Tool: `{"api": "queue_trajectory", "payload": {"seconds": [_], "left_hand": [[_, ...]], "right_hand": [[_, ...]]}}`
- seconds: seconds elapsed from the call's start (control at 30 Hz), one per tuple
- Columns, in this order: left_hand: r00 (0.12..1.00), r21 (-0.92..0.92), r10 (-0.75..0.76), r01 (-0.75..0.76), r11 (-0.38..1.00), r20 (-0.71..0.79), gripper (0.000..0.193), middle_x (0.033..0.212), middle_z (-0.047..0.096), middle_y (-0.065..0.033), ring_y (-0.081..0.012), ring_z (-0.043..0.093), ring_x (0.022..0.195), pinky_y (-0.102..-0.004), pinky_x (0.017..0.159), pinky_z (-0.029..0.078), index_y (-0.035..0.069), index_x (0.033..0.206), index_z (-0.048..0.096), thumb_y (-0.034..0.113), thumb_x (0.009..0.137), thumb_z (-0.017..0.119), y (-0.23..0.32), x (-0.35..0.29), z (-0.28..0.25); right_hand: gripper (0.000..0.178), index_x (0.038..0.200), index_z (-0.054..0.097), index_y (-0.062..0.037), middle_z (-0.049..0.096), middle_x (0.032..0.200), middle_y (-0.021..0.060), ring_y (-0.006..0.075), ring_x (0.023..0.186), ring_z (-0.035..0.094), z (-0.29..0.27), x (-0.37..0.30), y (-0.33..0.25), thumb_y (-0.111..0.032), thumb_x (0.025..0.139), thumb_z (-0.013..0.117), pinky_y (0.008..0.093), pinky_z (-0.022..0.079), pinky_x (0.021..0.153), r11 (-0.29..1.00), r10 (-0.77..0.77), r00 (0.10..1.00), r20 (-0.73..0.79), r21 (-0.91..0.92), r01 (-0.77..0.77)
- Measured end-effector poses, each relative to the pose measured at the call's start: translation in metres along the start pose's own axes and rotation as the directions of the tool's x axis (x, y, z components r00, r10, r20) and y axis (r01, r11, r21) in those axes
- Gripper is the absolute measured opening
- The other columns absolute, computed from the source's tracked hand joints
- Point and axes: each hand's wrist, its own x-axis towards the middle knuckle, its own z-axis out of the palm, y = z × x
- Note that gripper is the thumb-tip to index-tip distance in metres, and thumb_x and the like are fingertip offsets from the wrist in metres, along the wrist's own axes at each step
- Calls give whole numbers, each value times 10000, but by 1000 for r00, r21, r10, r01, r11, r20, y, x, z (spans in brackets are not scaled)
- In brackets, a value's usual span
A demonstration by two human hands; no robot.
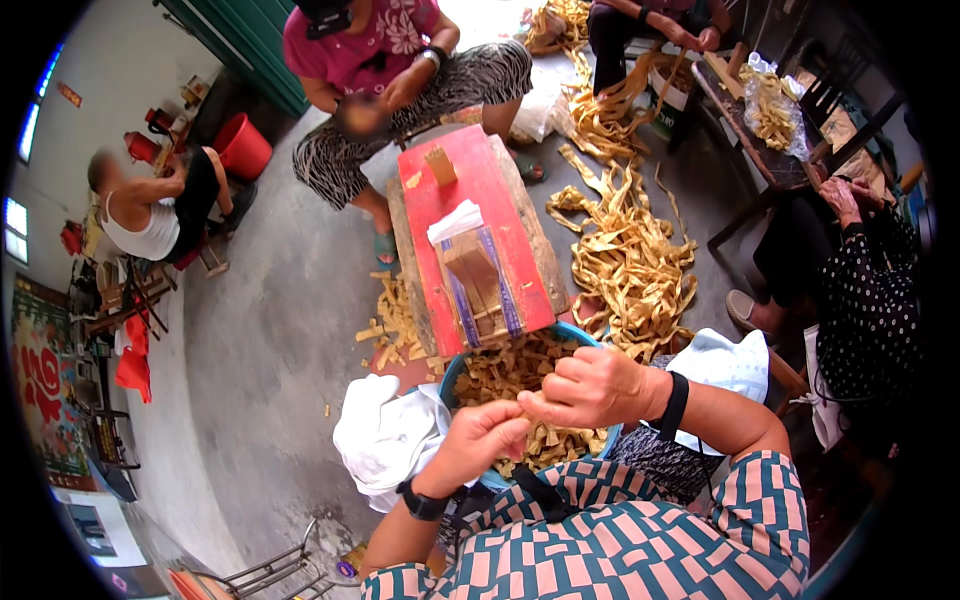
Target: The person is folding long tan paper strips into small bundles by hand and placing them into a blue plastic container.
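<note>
My left hand (480, 440) and my right hand (590, 388) are close together, both closed, with thumbs and fingertips pinched. Anything between the fingertips is too small to make out. Right beneath them, a blue basin (450, 372) holds many short, tan, flattened pieces (510, 365) like cut dried strips. Just beyond the basin stands a red-topped wooden bench (415, 225). On it are a brown box-like block (475, 275) between purple-patterned bands, a pile of white paper (455, 220) and a small upright bundle of tan pieces (440, 166).
Long tan strips (635, 270) lie heaped on the floor right of the bench; short pieces (392, 325) are scattered to its left. White cloths (388, 435) flank the basin. Other people sit across the bench, at right and far left. A dark table (740, 130) stands at upper right.
</note>
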Motion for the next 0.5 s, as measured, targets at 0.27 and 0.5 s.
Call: {"api": "queue_trajectory", "payload": {"seconds": [0.27,0.5], "left_hand": [[962,121,193,-219,968,191,174,756,696,-61,-141,669,699,-282,633,505,-9,891,699,133,986,670,27,-46,19],[710,-382,687,-598,705,157,194,1178,697,-264,-456,637,1120,-545,1011,466,-43,901,761,148,867,778,56,-90,28]], "right_hand": [[309,1113,662,-40,599,837,13,163,738,624,-36,-3,-9,-172,835,693,304,491,605,996,65,997,-40,65,-62],[290,1140,692,-28,670,816,86,231,683,672,-51,9,-32,-60,853,663,345,555,582,909,263,954,-143,369,-195]]}}
